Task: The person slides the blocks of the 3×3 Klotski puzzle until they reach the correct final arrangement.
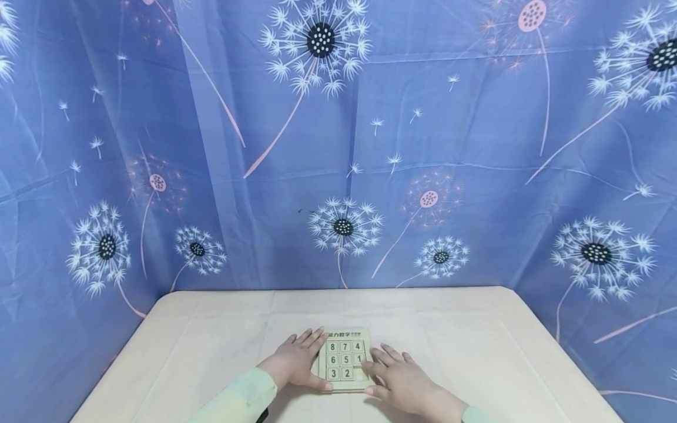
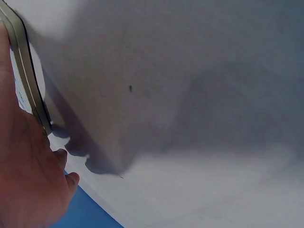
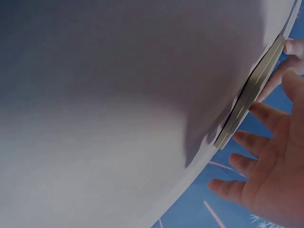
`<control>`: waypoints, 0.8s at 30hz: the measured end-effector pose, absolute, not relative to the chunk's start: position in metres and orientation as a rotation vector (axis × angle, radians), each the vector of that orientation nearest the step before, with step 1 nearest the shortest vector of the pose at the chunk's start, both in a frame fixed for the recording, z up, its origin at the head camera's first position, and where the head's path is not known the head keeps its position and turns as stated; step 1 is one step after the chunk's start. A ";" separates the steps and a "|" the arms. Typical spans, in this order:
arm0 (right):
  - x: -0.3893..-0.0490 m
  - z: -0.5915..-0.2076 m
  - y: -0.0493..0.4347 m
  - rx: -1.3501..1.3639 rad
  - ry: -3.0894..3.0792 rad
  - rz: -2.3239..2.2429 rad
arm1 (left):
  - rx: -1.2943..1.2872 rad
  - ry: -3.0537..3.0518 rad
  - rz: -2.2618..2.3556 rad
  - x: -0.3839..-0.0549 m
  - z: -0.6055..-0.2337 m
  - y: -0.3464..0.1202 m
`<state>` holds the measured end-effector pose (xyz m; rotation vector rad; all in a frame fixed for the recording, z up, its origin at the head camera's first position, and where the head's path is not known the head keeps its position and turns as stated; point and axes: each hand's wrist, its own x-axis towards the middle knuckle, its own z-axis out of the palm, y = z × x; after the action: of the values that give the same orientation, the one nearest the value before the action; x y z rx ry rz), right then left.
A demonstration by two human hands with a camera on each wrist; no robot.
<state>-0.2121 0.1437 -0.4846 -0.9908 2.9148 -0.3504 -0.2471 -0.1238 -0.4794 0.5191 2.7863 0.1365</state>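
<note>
A pale green sliding number puzzle (image 1: 346, 389) lies flat on the table, with tiles reading 8 7 4, then 6 5 1, then 3 2 and a vacant slot at the lower right. My left hand (image 1: 300, 359) holds its left side, fingers at the upper left and thumb at the bottom edge. In the left wrist view the left hand (image 2: 28, 175) covers part of the puzzle's rim (image 2: 29, 71). At the right side, my right hand (image 1: 402, 379) reaches its index finger to the 1 tile (image 1: 359, 358). The right wrist view has its other fingers (image 3: 228, 190) spread off the board.
A cream cloth covers the table (image 1: 433, 317). Blue curtains (image 1: 285, 235) with dandelion prints stand behind the table and along both sides. A small dark object (image 1: 262, 416) shows under the left sleeve (image 1: 238, 396).
</note>
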 end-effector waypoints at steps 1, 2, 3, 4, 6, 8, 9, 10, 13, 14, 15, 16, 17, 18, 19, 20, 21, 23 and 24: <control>-0.213 -0.485 0.145 -1.001 2.912 -0.349 | 0.522 2.788 0.135 -0.247 -0.480 -0.124; -0.213 -0.485 0.145 -1.013 2.912 -0.343 | 0.523 2.788 0.134 -0.247 -0.480 -0.124; -0.214 -0.485 0.146 -1.024 2.913 -0.337 | 0.524 2.787 0.135 -0.247 -0.480 -0.124; -0.215 -0.486 0.147 -1.039 2.917 -0.330 | 0.525 2.787 0.132 -0.247 -0.480 -0.124; -0.216 -0.486 0.148 -1.075 2.929 -0.309 | 0.527 2.786 0.128 -0.248 -0.481 -0.124; -0.217 -0.487 0.148 -1.109 2.942 -0.279 | 0.525 2.783 0.125 -0.248 -0.481 -0.124; -0.217 -0.486 0.148 -1.125 2.946 -0.273 | 0.524 2.782 0.123 -0.248 -0.481 -0.124; -0.217 -0.486 0.148 -1.135 2.947 -0.264 | 0.525 2.784 0.119 -0.248 -0.482 -0.124; -0.216 -0.483 0.147 -1.155 2.930 -0.264 | 0.523 2.785 0.121 -0.248 -0.482 -0.124; -0.216 -0.482 0.146 -1.160 2.922 -0.270 | 0.525 2.788 0.120 -0.248 -0.483 -0.125; -0.216 -0.482 0.145 -1.163 2.914 -0.273 | 0.527 2.790 0.118 -0.248 -0.483 -0.125; -0.216 -0.481 0.144 -1.167 2.905 -0.273 | 0.528 2.792 0.116 -0.248 -0.483 -0.125; -0.216 -0.481 0.144 -1.176 2.901 -0.275 | 0.527 2.792 0.116 -0.248 -0.483 -0.125; -0.216 -0.482 0.143 -1.182 2.898 -0.272 | 0.526 2.792 0.116 -0.248 -0.483 -0.125; -0.216 -0.482 0.142 -1.187 2.898 -0.266 | 0.527 2.792 0.116 -0.248 -0.483 -0.125; -0.216 -0.483 0.142 -1.194 2.899 -0.257 | 0.527 2.792 0.115 -0.248 -0.483 -0.125; -0.216 -0.483 0.141 -1.199 2.900 -0.248 | 0.526 2.792 0.115 -0.248 -0.482 -0.125; -0.215 -0.483 0.141 -1.208 2.902 -0.239 | 0.525 2.793 0.118 -0.247 -0.482 -0.124; -0.214 -0.483 0.140 -1.208 2.899 -0.234 | 0.528 2.796 0.118 -0.247 -0.482 -0.124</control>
<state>-0.2144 0.1401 -0.4830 -1.2077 2.8990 -0.2343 -0.2471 -0.1243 -0.4818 0.5277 2.7958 0.1176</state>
